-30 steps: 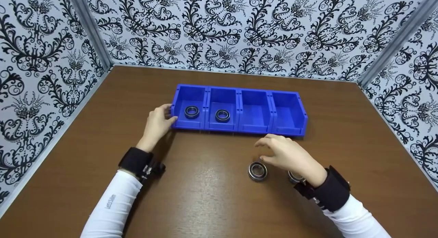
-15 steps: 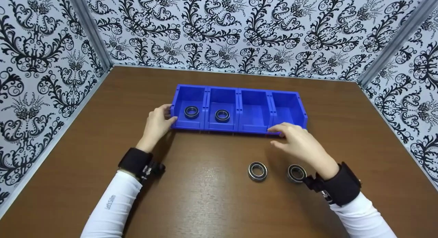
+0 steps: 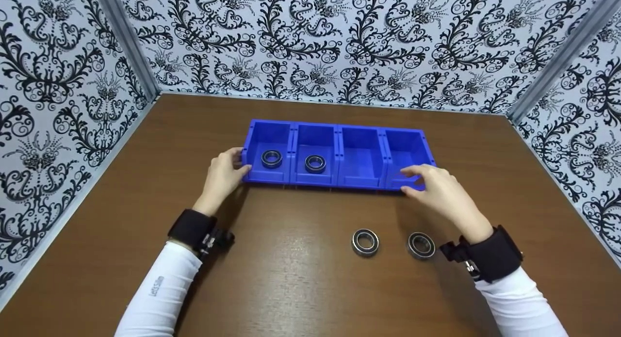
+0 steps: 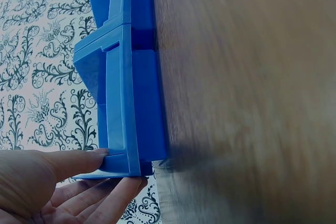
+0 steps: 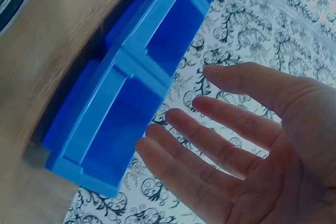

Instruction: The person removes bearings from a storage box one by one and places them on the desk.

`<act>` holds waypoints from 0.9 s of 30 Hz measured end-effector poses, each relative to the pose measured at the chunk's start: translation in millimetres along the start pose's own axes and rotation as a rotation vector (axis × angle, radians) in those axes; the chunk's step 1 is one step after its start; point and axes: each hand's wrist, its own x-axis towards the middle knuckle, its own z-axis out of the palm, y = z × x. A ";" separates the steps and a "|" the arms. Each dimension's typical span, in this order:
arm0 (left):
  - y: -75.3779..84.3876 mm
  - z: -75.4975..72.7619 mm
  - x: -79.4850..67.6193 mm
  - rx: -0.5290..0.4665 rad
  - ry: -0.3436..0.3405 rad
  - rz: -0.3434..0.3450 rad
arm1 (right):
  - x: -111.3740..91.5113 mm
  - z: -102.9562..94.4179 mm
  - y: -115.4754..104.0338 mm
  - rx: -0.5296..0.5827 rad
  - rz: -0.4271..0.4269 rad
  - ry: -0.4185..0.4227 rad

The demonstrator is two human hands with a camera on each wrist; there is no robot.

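Observation:
A blue row of joined storage bins point(image 3: 361, 181) stands on the table. My left hand point(image 3: 224, 174) grips its left end, thumb point(image 4: 79, 162) on the front corner and fingers beneath along the outer side. One ball bearing point(image 3: 271, 159) lies in the leftmost bin and another bearing point(image 3: 315, 164) in the bin beside it. My right hand point(image 3: 439, 191) hovers at the front corner of the rightmost bin, its fingers loosely spread with nothing between them. In the right wrist view the palm and fingers point(image 5: 210, 135) show bare beside the bins.
Two more bearings lie on the brown table point(image 3: 291, 288) in front of the bins: one bearing point(image 3: 365, 243) right of centre, the other bearing point(image 3: 421, 246) near my right wrist. Patterned walls point(image 3: 310, 46) enclose the table at the back and sides.
My right hand has moved right and away from me, from above the loose bearings to the right end of the bins, uncovering the right bearing. My left hand stays in place.

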 end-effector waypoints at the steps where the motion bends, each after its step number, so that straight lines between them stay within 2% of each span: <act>1: -0.1 0.1 0.0 0.000 0.000 -0.001 | 0.4 -0.6 2.2 0.002 0.008 0.005; 17: -0.7 -0.1 0.1 -0.012 0.005 0.008 | 6.2 -12.1 35.8 0.049 0.132 0.069; 27: -0.6 0.5 0.2 -0.015 0.006 0.002 | 9.1 -9.3 55.3 0.112 0.198 0.100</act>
